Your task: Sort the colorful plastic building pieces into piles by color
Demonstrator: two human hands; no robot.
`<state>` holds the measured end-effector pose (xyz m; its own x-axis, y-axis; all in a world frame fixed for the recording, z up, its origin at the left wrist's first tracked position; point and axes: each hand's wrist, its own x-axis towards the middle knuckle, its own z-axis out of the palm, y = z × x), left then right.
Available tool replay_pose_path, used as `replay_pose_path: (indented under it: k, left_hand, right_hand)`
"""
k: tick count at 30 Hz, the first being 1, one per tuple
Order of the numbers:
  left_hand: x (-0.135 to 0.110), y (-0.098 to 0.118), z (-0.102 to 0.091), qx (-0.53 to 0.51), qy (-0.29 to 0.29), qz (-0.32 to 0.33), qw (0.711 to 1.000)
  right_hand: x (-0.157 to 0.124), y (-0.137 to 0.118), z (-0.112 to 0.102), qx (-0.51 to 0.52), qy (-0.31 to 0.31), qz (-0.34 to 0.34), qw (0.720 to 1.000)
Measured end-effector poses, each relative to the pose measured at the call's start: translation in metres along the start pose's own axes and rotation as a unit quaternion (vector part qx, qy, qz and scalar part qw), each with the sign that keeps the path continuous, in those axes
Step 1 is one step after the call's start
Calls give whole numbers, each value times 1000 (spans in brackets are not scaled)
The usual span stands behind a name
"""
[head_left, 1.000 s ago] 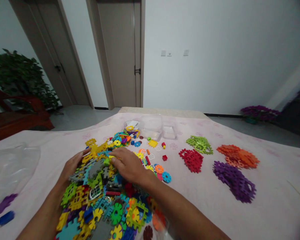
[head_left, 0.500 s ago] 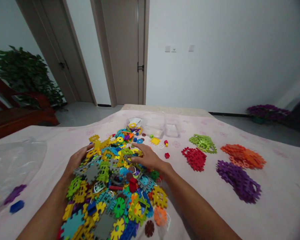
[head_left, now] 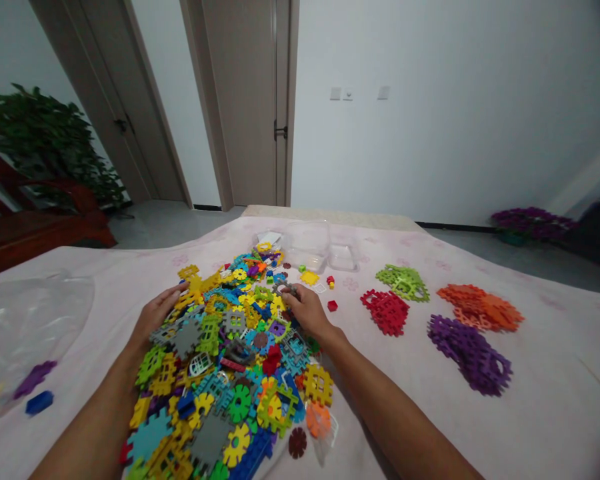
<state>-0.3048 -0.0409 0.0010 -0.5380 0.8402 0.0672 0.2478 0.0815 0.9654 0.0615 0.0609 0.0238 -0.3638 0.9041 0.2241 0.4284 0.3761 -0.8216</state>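
A big heap of mixed plastic building pieces (head_left: 230,360) in many colours lies on the pink cloth in front of me. My left hand (head_left: 157,312) rests open on the heap's left edge, fingers flat against yellow and grey pieces. My right hand (head_left: 307,309) sits at the heap's far right side, fingers curled around a small grey piece (head_left: 286,289). To the right lie sorted piles: red (head_left: 387,310), green (head_left: 403,282), orange (head_left: 480,307) and purple (head_left: 467,350).
Clear plastic containers (head_left: 313,247) stand at the far end of the cloth. A clear plastic bag (head_left: 27,320) lies at the left with a purple piece (head_left: 33,379) and a blue piece (head_left: 39,402). Doors, a plant and a red wooden seat are behind.
My right hand moved from the middle of the heap to its far right side and closed on a small grey piece. The left hand stayed at the heap's left edge.
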Motion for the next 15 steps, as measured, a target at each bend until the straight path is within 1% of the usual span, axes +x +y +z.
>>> replay_pose_path:
  k: [3,6,8,11,13,15]
  left_hand:
    - [2,-2,-2,-13,-13,-11,1000]
    - [2,-2,-2,-1,-8,8,1000]
    - [1,0,-1,14,-10,17,1000]
    - [-2,3,1,33,-13,33,999]
    - [-3,6,3,40,-12,43,998]
    - [-4,7,4,40,-14,45,998]
  right_hand:
    - [-4,1,-7,-47,13,7,999]
    - [-8,-6,-9,-59,11,-9,998]
    - [-12,-15,-7,-69,19,-47,996]
    - [-19,-33,0,-80,13,-131,988]
    - [-26,-49,7,-65,-8,-188,980]
    - [-34,-65,15,-47,-41,-230,971]
